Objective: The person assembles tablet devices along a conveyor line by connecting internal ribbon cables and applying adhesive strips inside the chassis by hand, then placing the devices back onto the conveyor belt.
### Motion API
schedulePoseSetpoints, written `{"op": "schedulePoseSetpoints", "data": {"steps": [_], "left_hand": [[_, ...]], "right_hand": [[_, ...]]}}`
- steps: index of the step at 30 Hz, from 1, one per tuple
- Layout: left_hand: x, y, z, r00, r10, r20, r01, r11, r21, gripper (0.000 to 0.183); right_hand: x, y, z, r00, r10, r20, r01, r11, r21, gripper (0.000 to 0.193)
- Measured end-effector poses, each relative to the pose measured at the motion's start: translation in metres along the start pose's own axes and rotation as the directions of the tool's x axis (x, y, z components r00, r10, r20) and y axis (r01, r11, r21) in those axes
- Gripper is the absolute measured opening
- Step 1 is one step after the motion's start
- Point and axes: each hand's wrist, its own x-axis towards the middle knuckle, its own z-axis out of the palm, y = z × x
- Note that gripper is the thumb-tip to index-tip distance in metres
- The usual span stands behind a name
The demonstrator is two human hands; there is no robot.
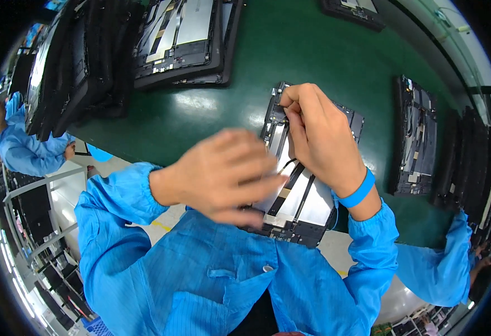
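Observation:
An opened tablet (304, 193) lies on the green table in front of me, its silver plates, dark flat cables and black circuit parts showing. My right hand (326, 137), with a blue band on the wrist, is over its upper part. The thumb and forefinger are pinched together near the far left corner; whatever they hold is too small or hidden to name. Blurred by motion, my left hand (228, 176) hovers over the tablet's left side, fingers stretched out and apart, with nothing visible in them.
Opened tablets in black foam frames (178, 42) lie at the far left, beside a stack of black frames (83, 67). Another opened tablet (416, 137) and more black frames (466, 162) stand at the right. People in blue work at both sides of the green table (200, 115).

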Motion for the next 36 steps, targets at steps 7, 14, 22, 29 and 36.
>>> {"op": "schedulePoseSetpoints", "data": {"steps": [7,14,22,29,36], "left_hand": [[0.021,-0.051,0.004,0.98,-0.18,-0.087,0.173,0.982,-0.08,0.046],[0.018,-0.042,0.005,0.986,-0.142,-0.086,0.139,0.989,-0.048,0.048],[0.045,-0.092,-0.051,0.97,-0.216,-0.11,0.24,0.917,0.319,0.031],[0.057,-0.213,-0.054,0.912,-0.41,-0.011,0.36,0.787,0.5,0.027],[0.032,-0.203,-0.058,0.874,-0.486,0.014,0.414,0.758,0.504,0.032]], "right_hand": [[-0.005,0.0,0.001,0.999,-0.036,-0.013,0.035,0.998,-0.054,0.035],[-0.006,-0.002,-0.001,0.997,-0.068,-0.021,0.067,0.995,-0.074,0.038],[-0.003,-0.001,-0.003,0.999,-0.024,-0.04,0.022,0.999,-0.042,0.046],[-0.005,0.004,-0.006,1.0,0.022,-0.001,-0.022,0.999,0.049,0.05],[-0.011,0.0,-0.015,0.991,-0.023,-0.132,0.024,1.0,0.008,0.047]]}}
